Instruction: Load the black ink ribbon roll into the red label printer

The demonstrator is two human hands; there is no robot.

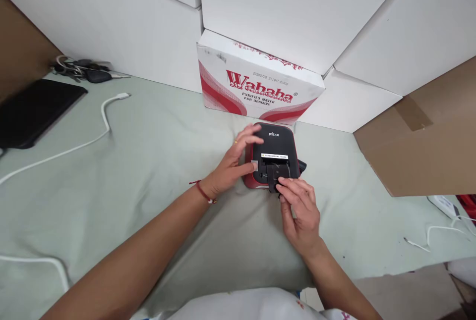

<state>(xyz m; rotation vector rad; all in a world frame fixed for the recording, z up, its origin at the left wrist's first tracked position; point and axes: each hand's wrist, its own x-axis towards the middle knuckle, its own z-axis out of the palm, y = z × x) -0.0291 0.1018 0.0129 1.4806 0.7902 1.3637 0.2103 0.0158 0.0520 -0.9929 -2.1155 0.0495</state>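
A small black label printer (275, 142) with red sides lies on the green cloth, a white sticker across its top. My left hand (238, 159) is at its left side; the thumb touches a grey button (255, 165) and the other fingers are stretched out and apart over the top's left edge. At the printer's front slot, a dark flat strip (273, 174) sticks out toward me. My right hand (299, 206) pinches the near end of this strip between thumb and fingers. Its exact kind I cannot make out.
Behind the printer stands a white and red Wahaha water carton (260, 82), against white boxes (267, 3). A brown cardboard box (420, 122) is on the right. On the left are a black tablet-like slab (37, 112), keys (87, 70) and a white cable (106, 117).
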